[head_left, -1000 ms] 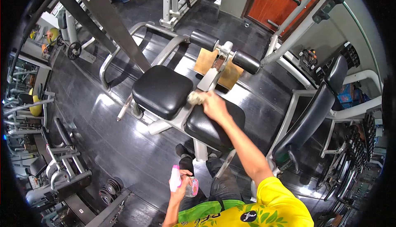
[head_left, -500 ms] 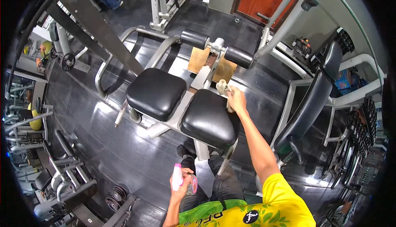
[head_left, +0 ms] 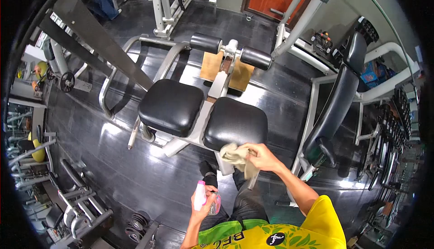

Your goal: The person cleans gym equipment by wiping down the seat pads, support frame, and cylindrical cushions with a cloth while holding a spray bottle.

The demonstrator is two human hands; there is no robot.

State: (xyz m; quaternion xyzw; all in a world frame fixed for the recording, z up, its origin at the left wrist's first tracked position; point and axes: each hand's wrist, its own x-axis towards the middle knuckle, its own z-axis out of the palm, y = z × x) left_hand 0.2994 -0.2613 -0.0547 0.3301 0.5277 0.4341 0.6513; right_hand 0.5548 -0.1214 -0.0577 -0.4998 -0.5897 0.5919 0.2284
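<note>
Low in the view, my left hand (head_left: 202, 208) is closed around a spray bottle (head_left: 199, 196) with a white and pink head and a clear body. My right hand (head_left: 263, 158) grips a beige cloth (head_left: 235, 155), part of which hangs below the fingers. The cloth is at the near edge of the right black padded seat (head_left: 236, 123); whether it touches the padding I cannot tell. Beside that pad is a second black seat (head_left: 172, 106) on the same grey frame. Beyond them are two black roller pads (head_left: 255, 57) on a bar.
A black-padded bench (head_left: 332, 106) stands to the right, near a dumbbell rack (head_left: 392, 136). Wooden boards (head_left: 241, 76) lie under the rollers. Weight plates (head_left: 137, 225) are at lower left. A person's jeans-clad leg (head_left: 105, 4) shows at upper left.
My right hand has drawn the cloth from the far right side of the right seat to its near edge. My left hand still holds the spray bottle. The view has shifted slightly.
</note>
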